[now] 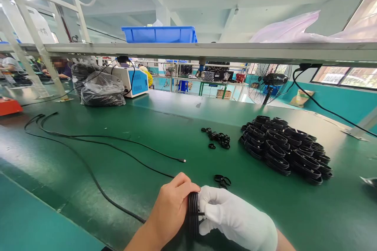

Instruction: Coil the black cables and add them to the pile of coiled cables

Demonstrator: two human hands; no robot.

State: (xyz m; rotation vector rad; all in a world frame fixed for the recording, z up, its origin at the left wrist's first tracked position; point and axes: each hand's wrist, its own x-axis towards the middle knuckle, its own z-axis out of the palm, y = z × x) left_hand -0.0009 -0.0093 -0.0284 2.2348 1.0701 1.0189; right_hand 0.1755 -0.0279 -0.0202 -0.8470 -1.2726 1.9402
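Near the bottom middle, my bare left hand point(173, 204) is closed around a coil of black cable point(193, 215), its thumb over the top. My right hand point(226, 211), in a white glove, is closed at the coil's right side, pinching a thin black strip point(201, 214) that sticks out of it. Whether this strip is a tie or a cable end cannot be made out. Loose black cable point(103, 192) runs away to the left, and one cable end with a plug point(182, 160) lies beyond my left hand. Just past the glove are a few black rings point(223, 180).
Coiled black cables point(282, 145) are piled on the green table point(165, 125) at right. Small black rings point(218, 137) lie left of them. Farther back are a plastic-wrapped bundle point(101, 88), a blue-and-white machine point(137, 81), and a shelf point(206, 51) bearing a blue bin point(159, 34).
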